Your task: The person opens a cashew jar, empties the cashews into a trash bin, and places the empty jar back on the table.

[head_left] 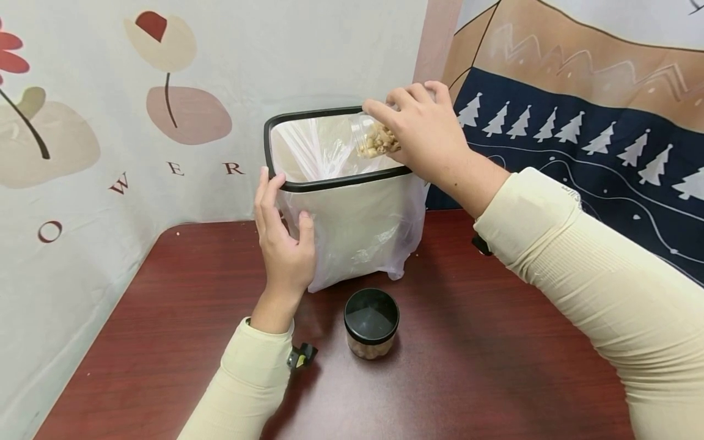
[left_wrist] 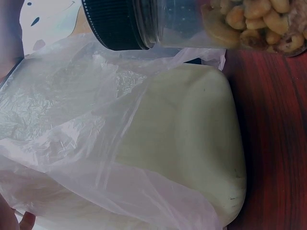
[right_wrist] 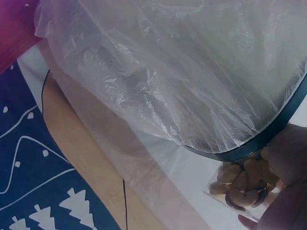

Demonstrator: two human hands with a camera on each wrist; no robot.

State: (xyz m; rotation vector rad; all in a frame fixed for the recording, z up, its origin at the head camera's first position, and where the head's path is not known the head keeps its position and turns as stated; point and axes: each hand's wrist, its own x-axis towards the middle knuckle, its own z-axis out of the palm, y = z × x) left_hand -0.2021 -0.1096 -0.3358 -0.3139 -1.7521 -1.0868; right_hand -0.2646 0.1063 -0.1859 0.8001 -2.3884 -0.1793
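one bench (head_left: 165, 305) carries a bin (head_left: 352, 179) dressed in a thin plastic bag (head_left: 379, 235). the left hand (head_left: 286, 244), grip spread, lies at the bin's left side; the right hand's (head_left: 423, 128) grip curls round a clear jar (head_left: 360, 131) tilted over the bin's mouth. nearer, a black-lidded jar (head_left: 371, 324) stands upright. for a clean pour, hold the opening inside the rim and tip the nuts (head_left: 379, 142) slowly.
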